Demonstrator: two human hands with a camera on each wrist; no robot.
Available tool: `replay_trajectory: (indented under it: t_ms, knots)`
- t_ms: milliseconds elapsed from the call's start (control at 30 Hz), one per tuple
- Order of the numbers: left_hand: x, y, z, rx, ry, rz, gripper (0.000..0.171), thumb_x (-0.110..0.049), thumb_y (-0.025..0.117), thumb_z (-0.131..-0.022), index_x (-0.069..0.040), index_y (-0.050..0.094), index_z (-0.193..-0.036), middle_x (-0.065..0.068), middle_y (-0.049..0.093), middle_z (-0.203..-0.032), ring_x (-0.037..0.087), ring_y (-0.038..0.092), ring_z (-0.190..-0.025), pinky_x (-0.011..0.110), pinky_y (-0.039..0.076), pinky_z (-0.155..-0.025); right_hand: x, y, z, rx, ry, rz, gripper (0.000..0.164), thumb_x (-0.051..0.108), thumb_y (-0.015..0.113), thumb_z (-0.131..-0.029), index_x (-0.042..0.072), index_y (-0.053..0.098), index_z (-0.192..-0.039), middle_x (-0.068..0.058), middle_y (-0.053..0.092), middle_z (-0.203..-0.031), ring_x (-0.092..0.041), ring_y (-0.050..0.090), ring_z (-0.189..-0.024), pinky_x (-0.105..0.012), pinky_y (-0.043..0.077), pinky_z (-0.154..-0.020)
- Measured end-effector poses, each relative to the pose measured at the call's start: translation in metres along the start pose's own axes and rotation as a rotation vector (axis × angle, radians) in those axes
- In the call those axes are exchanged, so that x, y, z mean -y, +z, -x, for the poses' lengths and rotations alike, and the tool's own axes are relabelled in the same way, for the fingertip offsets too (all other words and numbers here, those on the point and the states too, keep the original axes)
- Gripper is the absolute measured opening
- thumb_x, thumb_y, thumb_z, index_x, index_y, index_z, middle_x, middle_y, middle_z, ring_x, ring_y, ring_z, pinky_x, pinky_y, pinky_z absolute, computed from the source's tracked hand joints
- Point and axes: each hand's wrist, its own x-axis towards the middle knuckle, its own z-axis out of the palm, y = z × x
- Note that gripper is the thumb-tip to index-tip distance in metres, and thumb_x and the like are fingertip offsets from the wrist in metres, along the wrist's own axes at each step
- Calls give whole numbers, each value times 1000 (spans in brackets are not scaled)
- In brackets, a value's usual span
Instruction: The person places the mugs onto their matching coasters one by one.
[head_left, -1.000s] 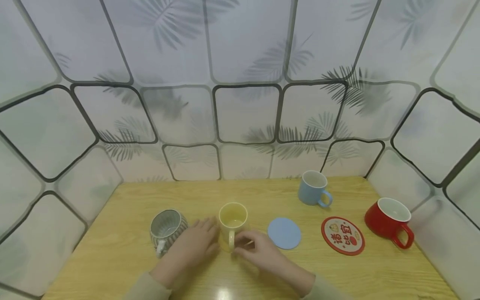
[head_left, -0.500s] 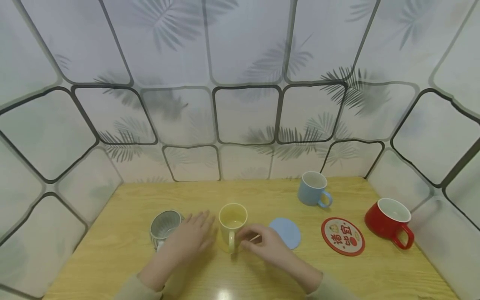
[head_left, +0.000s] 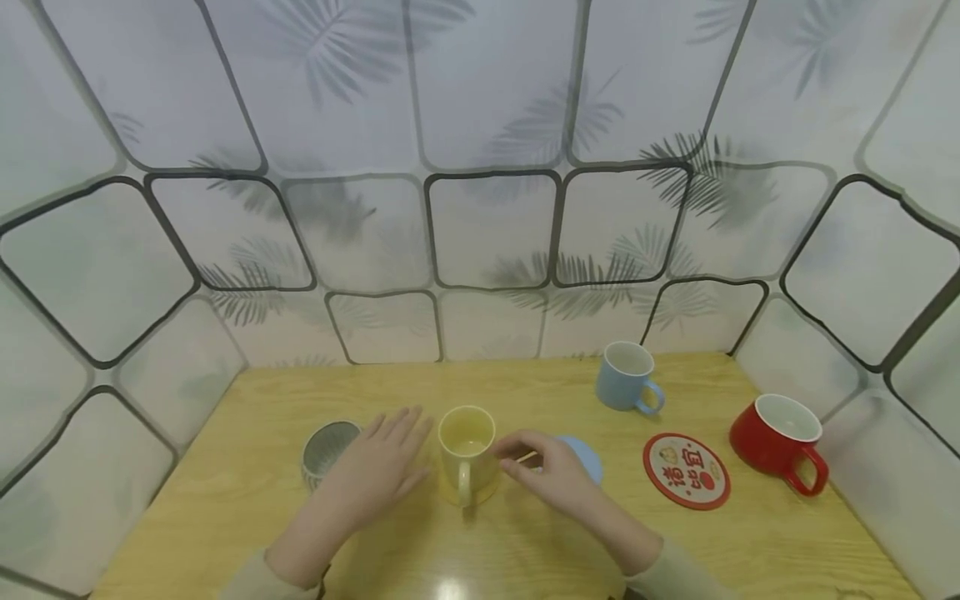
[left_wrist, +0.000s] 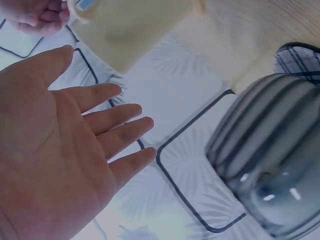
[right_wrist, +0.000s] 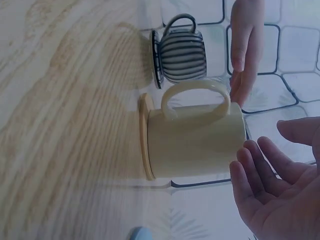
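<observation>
A pale yellow mug [head_left: 480, 467] stands upright on a round yellow coaster [head_left: 491, 492] in the head view, its handle toward me. Left of it, my left hand [head_left: 371, 471] hovers with straight, spread fingers, partly covering a grey ribbed mug [head_left: 318, 454]. The left wrist view shows that palm [left_wrist: 55, 145] holding nothing, beside the grey mug [left_wrist: 265, 140]. On the yellow mug's other side, my right hand [head_left: 555, 475] has loosely bent fingers and overlaps a blue coaster [head_left: 588, 458]. In the right wrist view its fingertips are close to the rim of the yellow mug [right_wrist: 195, 142].
A light blue mug [head_left: 621, 387] stands toward the back right of the wooden table [head_left: 405, 387]. Farther right are a round red-rimmed coaster [head_left: 686, 492] with printed characters and a red mug [head_left: 761, 446]. Under the grey mug lies a plaid coaster [left_wrist: 302, 62]. Patterned curtain [head_left: 495, 225] surrounds the table.
My right hand has let go of the yellow mug's handle area and moved right, over the blue coaster. My left hand has drawn away leftward from the mug, covering more of the grey one.
</observation>
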Motion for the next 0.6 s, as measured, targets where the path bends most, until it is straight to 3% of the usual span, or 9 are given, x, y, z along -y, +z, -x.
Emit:
replay_trajectory:
  t_ms: [200,400,600]
  knots:
    - [-4,-3,-3,-7,9,-15,66,-49,44,-95,-8,34,-145,14,28,-152,30,31,-139,49,23,-115,-1,-11,0,-45,48,27,22,26,64,-90,13,66,-108,1,69,-104,-13,64,-91,-24,54,-77]
    - [-10,-3,-7,-60,44,-16,66,-48,50,-93,-7,38,-144,14,32,-151,28,33,-138,46,26,-115,-9,-24,-2,-89,18,38,21,23,63,-91,11,66,-108,-4,69,-105,-14,64,-94,-24,53,-80]
    - [-16,-2,-10,-53,61,-28,67,-48,51,-92,-7,38,-143,12,32,-151,25,31,-140,42,25,-116,-16,-37,-3,-159,41,35,18,24,63,-91,15,67,-106,0,69,-104,-11,63,-95,-23,53,-79]
